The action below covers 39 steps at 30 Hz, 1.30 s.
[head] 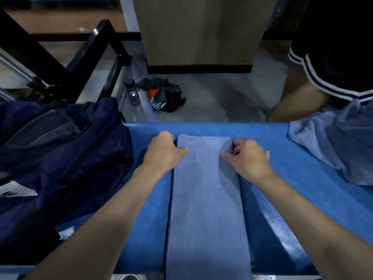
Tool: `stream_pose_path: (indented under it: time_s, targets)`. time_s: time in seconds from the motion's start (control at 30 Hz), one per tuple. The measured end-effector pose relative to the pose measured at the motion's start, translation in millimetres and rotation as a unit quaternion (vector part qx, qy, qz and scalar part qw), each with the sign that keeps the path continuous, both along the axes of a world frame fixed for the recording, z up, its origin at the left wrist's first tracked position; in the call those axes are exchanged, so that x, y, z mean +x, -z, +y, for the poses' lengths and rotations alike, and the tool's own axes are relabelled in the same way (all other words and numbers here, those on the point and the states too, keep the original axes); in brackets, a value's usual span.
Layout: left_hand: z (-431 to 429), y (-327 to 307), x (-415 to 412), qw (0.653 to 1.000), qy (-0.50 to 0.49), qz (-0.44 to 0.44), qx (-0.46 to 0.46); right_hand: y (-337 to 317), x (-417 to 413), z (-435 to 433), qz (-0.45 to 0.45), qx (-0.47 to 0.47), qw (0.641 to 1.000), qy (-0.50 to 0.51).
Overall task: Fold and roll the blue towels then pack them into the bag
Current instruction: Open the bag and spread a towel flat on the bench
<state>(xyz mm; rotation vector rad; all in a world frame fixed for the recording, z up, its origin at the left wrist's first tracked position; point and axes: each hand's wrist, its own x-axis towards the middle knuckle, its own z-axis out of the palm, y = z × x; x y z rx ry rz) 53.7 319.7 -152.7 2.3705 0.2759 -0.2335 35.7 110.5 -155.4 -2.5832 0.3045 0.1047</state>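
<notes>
— On the blue bench (282, 178), between the two forearms, what lies there?

— A blue towel (205, 199), folded into one long narrow strip. It runs straight away from the person. Its near end is at the bottom edge of the view and its far end stops short of the bench's far edge.

— And the hands?

— Both are at that far end. The left hand (161, 152) grips the left corner, thumb on top of the cloth, fingers curled down round the end. The right hand (248, 156) grips the right corner, thumb on top, fingers bent at the edge. The end between them looks rounded and a little raised. I cannot tell whether it is turned over.

— Where is the bag?

— The bag (66, 150), dark navy, slumps on the left part of the bench, near the left forearm and apart from the towel.

— Any other towel?

— A second towel (333, 146), paler, lies crumpled at the right end of the bench, well apart from the hands.

— Beyond the bench?

— On the grey floor a clear bottle (133, 96) with a black cap lies beside a heap of clothes (163, 96). A wooden panel (201, 31) stands behind them. At the upper right is another person's leg (296, 104), in black shorts (333, 57) with white stripes.
</notes>
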Motion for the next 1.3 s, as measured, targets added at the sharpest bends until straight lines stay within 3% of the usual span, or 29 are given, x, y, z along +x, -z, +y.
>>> stream_pose_path:
  time_s: [0.1,0.23,0.4,0.6,0.7,0.87,1.0,1.1,1.3]
  targets:
    - [1.5,0.7,5.5,0.997,-0.015,0.033,-0.064,-2.1,5.2,0.1,-0.003,0.056,0.998,-0.002]
    - [5.2,-2.2,5.7,0.994,-0.026,0.011,-0.103,-9.1,6.8,-4.6,-0.007,0.213,0.977,0.002]
    - [9.2,-13.6,0.0,0.977,-0.037,0.03,-0.206,-14.6,6.0,-11.9,0.013,0.297,0.954,0.025]
    - [6.7,-19.9,-6.4,0.963,-0.049,0.03,-0.264,-22.1,1.9,-7.3,0.036,0.406,0.913,0.015]
    - [4.7,-20.2,-7.3,0.952,-0.044,-0.017,-0.303,-20.2,3.6,-6.7,-0.006,0.393,0.919,-0.002]
    - [6.5,-15.9,-14.7,0.962,0.035,-0.069,-0.261,-15.7,1.5,-10.6,-0.058,0.353,0.932,-0.067]
    - [12.3,-10.8,-24.3,0.964,0.093,-0.092,-0.231,-9.9,-2.6,-19.7,-0.114,0.247,0.952,-0.138]
    - [19.9,-6.5,-31.1,0.967,0.145,-0.105,-0.182,-6.0,-6.1,-25.9,-0.175,0.148,0.949,-0.218]
    - [22.4,-7.5,-43.5,0.967,0.199,-0.128,-0.099,0.8,-16.1,-36.3,-0.16,0.073,0.941,-0.29]
